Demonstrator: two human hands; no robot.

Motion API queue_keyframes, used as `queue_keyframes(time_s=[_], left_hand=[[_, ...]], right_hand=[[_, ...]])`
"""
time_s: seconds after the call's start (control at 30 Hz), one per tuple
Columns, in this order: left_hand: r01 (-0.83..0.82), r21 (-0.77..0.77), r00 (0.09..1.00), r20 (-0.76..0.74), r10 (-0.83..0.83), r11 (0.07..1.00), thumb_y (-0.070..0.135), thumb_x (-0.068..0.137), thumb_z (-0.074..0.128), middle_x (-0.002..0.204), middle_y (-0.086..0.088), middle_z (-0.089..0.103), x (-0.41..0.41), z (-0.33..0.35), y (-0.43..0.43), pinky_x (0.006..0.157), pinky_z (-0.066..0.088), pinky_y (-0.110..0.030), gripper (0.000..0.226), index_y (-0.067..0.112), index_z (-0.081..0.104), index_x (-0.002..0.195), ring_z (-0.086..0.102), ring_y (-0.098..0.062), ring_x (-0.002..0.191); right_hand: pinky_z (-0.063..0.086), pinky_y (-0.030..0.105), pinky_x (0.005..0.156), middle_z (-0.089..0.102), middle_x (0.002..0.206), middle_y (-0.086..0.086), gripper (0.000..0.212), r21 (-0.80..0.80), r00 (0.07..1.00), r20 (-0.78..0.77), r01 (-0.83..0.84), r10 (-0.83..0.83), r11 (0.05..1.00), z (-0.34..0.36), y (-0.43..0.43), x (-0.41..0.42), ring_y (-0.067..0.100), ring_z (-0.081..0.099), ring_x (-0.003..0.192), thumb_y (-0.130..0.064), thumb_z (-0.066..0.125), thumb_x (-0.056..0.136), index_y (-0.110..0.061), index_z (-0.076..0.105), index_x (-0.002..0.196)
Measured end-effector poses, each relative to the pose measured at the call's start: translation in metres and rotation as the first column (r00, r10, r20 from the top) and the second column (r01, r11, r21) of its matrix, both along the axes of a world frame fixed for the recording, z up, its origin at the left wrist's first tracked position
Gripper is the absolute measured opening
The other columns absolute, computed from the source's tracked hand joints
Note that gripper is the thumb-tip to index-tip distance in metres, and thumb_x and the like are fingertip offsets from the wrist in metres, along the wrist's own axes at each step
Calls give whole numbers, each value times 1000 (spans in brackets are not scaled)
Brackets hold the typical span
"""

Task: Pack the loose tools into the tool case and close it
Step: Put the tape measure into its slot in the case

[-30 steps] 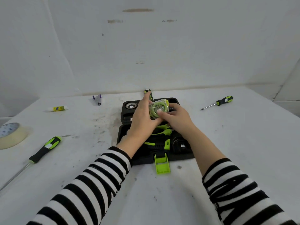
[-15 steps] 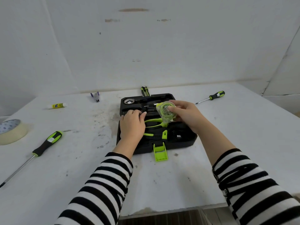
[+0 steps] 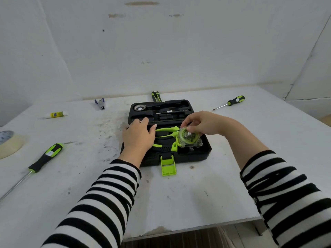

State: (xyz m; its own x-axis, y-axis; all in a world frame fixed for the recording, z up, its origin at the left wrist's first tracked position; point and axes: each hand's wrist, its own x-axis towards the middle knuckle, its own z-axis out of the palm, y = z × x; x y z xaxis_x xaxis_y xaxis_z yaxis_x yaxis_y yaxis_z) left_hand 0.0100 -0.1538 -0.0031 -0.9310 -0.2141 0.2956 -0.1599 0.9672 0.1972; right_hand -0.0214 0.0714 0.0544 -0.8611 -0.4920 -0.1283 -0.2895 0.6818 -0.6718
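The black tool case [image 3: 206, 151] lies open at the table's middle, its green latch [image 3: 168, 166] hanging off the near edge. Green-handled pliers [image 3: 165, 130] sit in its near tray. My right hand [image 3: 202, 123] grips a clear green tape measure [image 3: 189, 139] just above the case's near right corner. My left hand [image 3: 138, 136] rests flat on the case's left part, fingers together, holding nothing. A large screwdriver [image 3: 45, 156] lies loose at the left, a smaller screwdriver [image 3: 231, 102] at the far right, and a utility knife [image 3: 156, 96] just behind the case.
A roll of masking tape [image 3: 8, 146] sits at the far left edge. A glue stick [image 3: 56, 114] and a small stapler [image 3: 101, 103] lie at the back left. The table's near edge runs below my sleeves, and white walls enclose the back.
My left hand let go of the tape measure and settled on the case's left side. My right hand carried the tape measure down toward the case's near right corner.
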Motion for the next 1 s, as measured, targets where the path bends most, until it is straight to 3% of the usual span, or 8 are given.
queue_keyframes(time_s=[0.17,0.37,0.57,0.63,0.77,0.87,1.0], left_hand=[[-4,10,1000,5,4,1000,47,98,34,118,-9,55,-1,-1,-6,79,42,-36,40,18,51,120,54,-30,104],[-1,19,1000,-7,1,1000,44,98,36,119,-9,55,-1,-2,-6,86,41,-39,39,17,51,121,53,-30,107],[1,25,1000,-20,-1,1000,42,98,38,120,-10,56,0,-1,-5,90,40,-40,38,16,51,121,52,-31,108],[5,27,1000,-21,-5,1000,42,98,38,120,-10,55,0,-1,-5,90,40,-40,38,16,51,122,52,-31,108],[6,21,999,-32,-6,1000,43,97,38,119,-10,56,0,-2,-5,89,41,-40,38,16,51,120,53,-31,107],[3,27,999,-38,-2,1000,43,97,39,119,-11,56,-1,-3,-5,90,41,-41,38,15,52,120,53,-32,107],[2,37,999,-39,0,999,43,97,39,121,-10,55,-2,-5,-5,95,39,-42,39,15,51,121,51,-32,110]], right_hand=[[42,16,61,63,86,-7,18,104,999,-33,-37,40,994,11,-3,8,3,54,70,-17,53,95,-26,67,101],[46,28,83,66,103,-4,14,238,991,-132,1,31,971,4,-9,18,14,58,94,-25,61,91,-26,68,103],[42,23,76,67,102,-7,22,344,969,-242,44,43,938,5,-17,28,10,52,88,-24,60,92,-23,71,111],[38,21,69,66,98,-11,26,366,975,-216,34,49,930,5,-16,30,10,51,85,-31,61,92,-25,70,116],[38,25,79,61,97,-14,40,393,991,-128,10,44,920,9,-12,34,15,51,90,-40,59,92,-32,59,131],[39,29,93,58,124,-4,46,488,992,-100,-16,74,873,11,-13,35,21,53,113,-40,53,95,-36,47,140],[37,25,86,56,134,-2,42,518,990,-109,-20,89,855,12,-15,32,22,53,114,-29,50,99,-35,47,140]])
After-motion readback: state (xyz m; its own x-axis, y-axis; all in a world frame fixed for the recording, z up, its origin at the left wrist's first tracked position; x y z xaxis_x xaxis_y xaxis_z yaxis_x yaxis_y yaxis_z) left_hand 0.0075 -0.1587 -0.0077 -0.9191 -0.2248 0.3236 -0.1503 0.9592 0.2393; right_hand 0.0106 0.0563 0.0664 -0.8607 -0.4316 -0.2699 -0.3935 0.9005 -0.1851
